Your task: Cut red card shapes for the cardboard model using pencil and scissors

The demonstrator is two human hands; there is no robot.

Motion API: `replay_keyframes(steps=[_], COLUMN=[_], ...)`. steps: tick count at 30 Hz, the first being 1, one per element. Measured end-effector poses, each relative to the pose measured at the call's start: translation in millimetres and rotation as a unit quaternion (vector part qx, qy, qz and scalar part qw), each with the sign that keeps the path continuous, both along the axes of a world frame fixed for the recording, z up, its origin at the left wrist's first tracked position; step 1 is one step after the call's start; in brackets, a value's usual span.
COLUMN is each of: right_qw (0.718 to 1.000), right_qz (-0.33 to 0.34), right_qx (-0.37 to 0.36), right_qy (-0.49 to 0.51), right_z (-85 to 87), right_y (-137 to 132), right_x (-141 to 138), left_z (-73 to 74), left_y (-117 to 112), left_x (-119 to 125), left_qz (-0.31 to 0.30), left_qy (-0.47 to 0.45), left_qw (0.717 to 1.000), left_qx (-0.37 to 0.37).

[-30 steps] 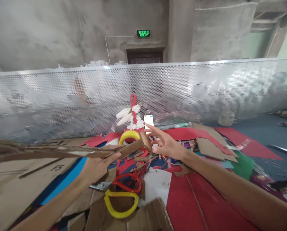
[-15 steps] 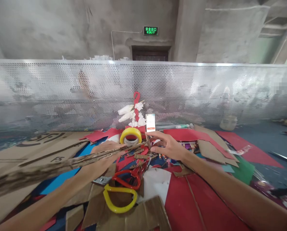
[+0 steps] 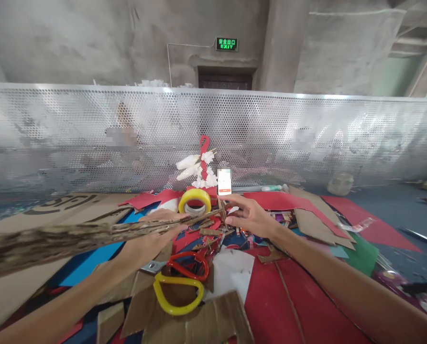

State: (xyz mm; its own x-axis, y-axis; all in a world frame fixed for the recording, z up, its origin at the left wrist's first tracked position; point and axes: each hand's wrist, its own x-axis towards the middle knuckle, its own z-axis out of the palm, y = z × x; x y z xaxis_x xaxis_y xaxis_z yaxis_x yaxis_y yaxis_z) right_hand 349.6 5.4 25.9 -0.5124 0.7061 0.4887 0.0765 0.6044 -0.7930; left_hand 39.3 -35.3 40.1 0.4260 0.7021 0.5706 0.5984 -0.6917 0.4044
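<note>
A long, brown, bark-like stick runs from the left edge towards the middle, its near end large and its far end thin. My left hand is closed round its thinner part; the stick hides some of the fingers. At the stick's tip, my right hand pinches a small brown strip with thumb and forefinger. The strip meets the tip, but I cannot tell whether they are joined. Just behind the hands stands a roll of yellow tape. Scissors with red and yellow handles lie nearer me.
Cardboard, red paper and many small scraps cover the table. White paper flowers and a lit phone stand at the back against a perforated metal screen. A glass jar is at the right.
The near end of the stick has swung upward at the left. Both hands have kept almost the same place and grip.
</note>
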Motion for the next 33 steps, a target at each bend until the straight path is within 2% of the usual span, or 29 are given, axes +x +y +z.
replay_keyframes(steps=[3,5,9,12,14,18,21,25,33], right_qw=[1.0,0.997,0.967,0.956,0.962,0.984,0.985,0.981,0.98], right_qz=[0.007,0.032,0.093,0.079,0.063,0.013,-0.016,-0.035,-0.035], right_qx=[-0.028,-0.077,-0.23,-0.271,-0.253,-0.168,-0.159,-0.174,-0.166], right_qy=[-0.011,0.0,0.058,0.079,0.08,0.064,0.063,0.081,0.106], right_z=[3.4,4.1,0.4,-2.4,-3.7,-6.2,-6.7,-4.8,-2.7], right_y=[-1.8,-3.4,-5.3,-3.6,-1.0,3.5,3.3,0.1,-2.3], right_x=[-0.6,-1.4,-3.1,-2.5,-1.4,-1.7,-5.5,-10.3,-11.6], left_z=[-0.7,1.4,9.6,11.2,9.0,3.4,2.4,3.5,5.5], left_y=[-3.3,-5.3,-5.6,-2.4,0.4,4.2,3.7,1.8,0.0], left_x=[2.5,4.8,9.0,9.6,8.7,7.2,8.2,9.7,11.8], left_qz=[0.068,0.094,0.096,0.083,0.07,0.052,0.047,0.047,0.051], left_qy=[-0.049,-0.092,-0.181,-0.262,-0.305,-0.356,-0.384,-0.39,-0.403], left_qw=[0.995,0.986,0.953,0.913,0.885,0.843,0.819,0.808,0.804], left_qx=[-0.055,-0.104,-0.222,-0.302,-0.344,-0.4,-0.424,-0.44,-0.434])
